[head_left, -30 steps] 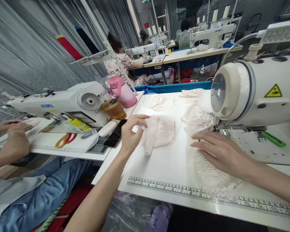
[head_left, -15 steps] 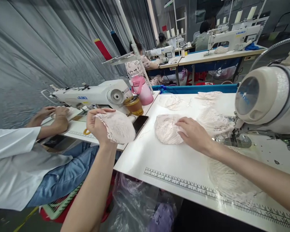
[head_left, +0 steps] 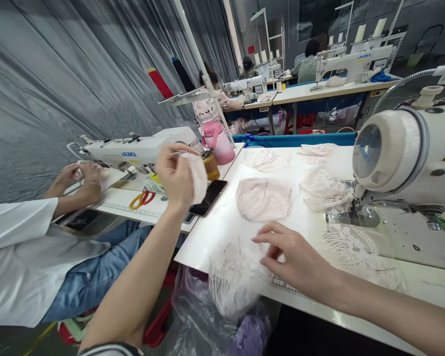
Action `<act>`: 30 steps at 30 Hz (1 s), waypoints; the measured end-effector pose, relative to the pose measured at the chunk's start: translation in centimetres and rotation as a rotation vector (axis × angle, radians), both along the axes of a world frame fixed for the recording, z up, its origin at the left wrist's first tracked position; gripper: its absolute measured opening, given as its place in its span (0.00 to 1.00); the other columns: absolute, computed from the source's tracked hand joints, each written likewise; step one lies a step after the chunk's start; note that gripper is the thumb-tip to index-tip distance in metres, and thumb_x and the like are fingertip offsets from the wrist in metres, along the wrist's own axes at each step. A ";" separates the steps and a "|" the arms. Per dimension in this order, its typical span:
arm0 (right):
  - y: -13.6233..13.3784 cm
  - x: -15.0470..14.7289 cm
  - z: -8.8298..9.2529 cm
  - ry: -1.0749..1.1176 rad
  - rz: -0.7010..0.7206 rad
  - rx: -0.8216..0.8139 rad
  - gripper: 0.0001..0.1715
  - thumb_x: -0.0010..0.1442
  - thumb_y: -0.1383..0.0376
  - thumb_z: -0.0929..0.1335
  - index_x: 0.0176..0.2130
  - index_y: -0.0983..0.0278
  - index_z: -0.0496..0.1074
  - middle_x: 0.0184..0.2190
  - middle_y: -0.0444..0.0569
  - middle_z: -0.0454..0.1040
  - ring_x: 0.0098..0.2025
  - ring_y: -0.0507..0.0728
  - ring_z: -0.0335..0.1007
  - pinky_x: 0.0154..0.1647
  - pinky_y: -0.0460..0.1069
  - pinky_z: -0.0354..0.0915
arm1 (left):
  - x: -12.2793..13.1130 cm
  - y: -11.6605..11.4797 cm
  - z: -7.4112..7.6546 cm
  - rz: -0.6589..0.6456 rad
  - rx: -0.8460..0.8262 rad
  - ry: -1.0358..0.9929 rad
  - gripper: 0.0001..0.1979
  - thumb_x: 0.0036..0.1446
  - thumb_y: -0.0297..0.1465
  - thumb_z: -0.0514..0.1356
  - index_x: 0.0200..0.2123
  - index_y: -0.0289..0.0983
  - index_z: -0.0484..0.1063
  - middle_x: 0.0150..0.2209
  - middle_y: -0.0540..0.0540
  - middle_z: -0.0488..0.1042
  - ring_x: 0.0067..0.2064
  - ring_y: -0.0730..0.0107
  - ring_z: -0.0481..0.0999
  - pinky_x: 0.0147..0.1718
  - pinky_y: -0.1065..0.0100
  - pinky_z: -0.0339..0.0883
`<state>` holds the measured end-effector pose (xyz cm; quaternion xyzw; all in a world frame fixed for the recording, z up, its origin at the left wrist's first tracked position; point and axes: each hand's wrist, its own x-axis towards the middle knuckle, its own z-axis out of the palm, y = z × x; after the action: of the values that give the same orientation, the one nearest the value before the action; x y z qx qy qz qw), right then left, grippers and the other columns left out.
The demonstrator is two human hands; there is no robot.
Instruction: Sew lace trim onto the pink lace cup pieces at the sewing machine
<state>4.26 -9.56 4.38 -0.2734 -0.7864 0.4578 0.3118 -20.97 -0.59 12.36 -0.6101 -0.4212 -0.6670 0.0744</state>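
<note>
My left hand [head_left: 176, 173] is raised over the neighbouring table's corner, its fingers closed round a pale pink lace fabric piece [head_left: 198, 177]. Fingers curved and apart, my right hand [head_left: 296, 259] hovers above the front of the white table. Just left of its fingertips, a fringed lace piece [head_left: 237, 279] blurs with motion across the table edge; I see no clear grip on it. Beyond that hand lies a flat pale pink fabric piece [head_left: 263, 199]. More lace [head_left: 324, 188] rests by the needle of the sewing machine [head_left: 393, 153] at right.
A phone [head_left: 209, 198] lies at the table's left edge, near a pink bottle [head_left: 218, 142] and an amber cup [head_left: 211, 165]. At left, a co-worker's hands [head_left: 83, 178] work at another sewing machine [head_left: 133, 148]. A clear plastic bag [head_left: 193, 306] hangs below the front edge.
My right hand has come off the flat fabric piece and moved towards me. A fringed lace piece now shows at the front edge. My left hand has shifted right and turned its piece.
</note>
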 end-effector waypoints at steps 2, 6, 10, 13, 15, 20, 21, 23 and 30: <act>0.0 2.7 -1.5 -0.149 -0.031 -0.106 0.21 0.54 0.77 0.66 0.47 0.64 0.72 0.46 0.49 0.69 0.28 0.48 0.70 0.31 0.48 0.71 | 2.8 1.2 -1.6 -0.082 -0.138 0.127 0.12 0.49 0.18 0.51 0.29 0.37 0.71 0.29 0.52 0.73 0.33 0.73 0.72 0.35 0.69 0.65; 0.3 5.8 -2.5 -0.265 -0.088 -0.235 0.18 0.57 0.74 0.64 0.47 0.64 0.72 0.48 0.50 0.68 0.29 0.49 0.70 0.30 0.49 0.71 | 8.6 3.4 -6.9 -0.257 -0.356 0.347 0.12 0.49 0.18 0.51 0.30 0.37 0.72 0.29 0.53 0.74 0.31 0.74 0.73 0.32 0.72 0.66; 0.6 6.4 -2.0 -0.282 -0.122 -0.226 0.19 0.58 0.73 0.64 0.49 0.63 0.71 0.48 0.49 0.68 0.31 0.49 0.70 0.35 0.50 0.72 | 11.4 4.2 -10.0 -0.314 -0.446 0.506 0.14 0.52 0.20 0.55 0.40 0.38 0.73 0.35 0.50 0.76 0.36 0.70 0.75 0.37 0.69 0.68; 0.7 6.5 -1.9 -0.271 -0.107 -0.170 0.19 0.59 0.72 0.64 0.51 0.62 0.70 0.50 0.49 0.68 0.31 0.48 0.70 0.33 0.48 0.72 | 10.7 3.8 -9.7 -0.267 -0.434 0.564 0.18 0.54 0.21 0.55 0.47 0.40 0.71 0.45 0.48 0.73 0.49 0.66 0.71 0.49 0.63 0.65; 0.9 6.7 -1.9 -0.285 -0.093 -0.079 0.18 0.60 0.70 0.65 0.51 0.61 0.70 0.51 0.50 0.67 0.31 0.48 0.70 0.31 0.48 0.72 | 9.5 3.2 -9.1 -0.198 -0.418 0.568 0.16 0.56 0.22 0.54 0.47 0.41 0.69 0.49 0.47 0.71 0.53 0.65 0.68 0.53 0.61 0.61; 3.5 6.3 -1.8 -0.352 -0.173 0.404 0.15 0.63 0.69 0.62 0.48 0.61 0.72 0.53 0.54 0.68 0.41 0.57 0.72 0.39 0.57 0.72 | 6.4 1.4 -9.5 0.065 -0.447 0.513 0.11 0.57 0.25 0.54 0.44 0.40 0.68 0.50 0.44 0.70 0.54 0.58 0.66 0.54 0.56 0.57; 4.4 5.8 -1.8 -0.347 -0.190 0.501 0.15 0.62 0.71 0.62 0.46 0.62 0.73 0.53 0.54 0.68 0.48 0.60 0.70 0.43 0.59 0.71 | 5.8 1.2 -9.8 0.121 -0.469 0.496 0.13 0.57 0.26 0.56 0.46 0.39 0.67 0.50 0.42 0.70 0.54 0.56 0.66 0.53 0.55 0.56; 6.5 4.7 -1.8 -0.350 -0.248 0.630 0.15 0.61 0.72 0.62 0.44 0.63 0.74 0.52 0.56 0.69 0.54 0.63 0.65 0.46 0.61 0.70 | 5.0 1.2 -10.3 0.205 -0.525 0.468 0.12 0.56 0.29 0.57 0.45 0.38 0.67 0.47 0.41 0.71 0.51 0.55 0.67 0.50 0.55 0.58; 10.8 0.7 -2.0 -0.412 -0.190 0.835 0.21 0.59 0.78 0.60 0.48 0.66 0.71 0.50 0.55 0.71 0.52 0.59 0.67 0.50 0.57 0.67 | 3.4 3.3 -9.5 0.163 -0.677 0.470 0.14 0.65 0.36 0.48 0.30 0.38 0.66 0.28 0.51 0.70 0.31 0.69 0.69 0.32 0.69 0.62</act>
<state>4.96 1.26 2.37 -0.2804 -0.9202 0.0083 0.2731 -17.54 2.68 2.89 -0.7005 -0.6350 -0.3254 0.0165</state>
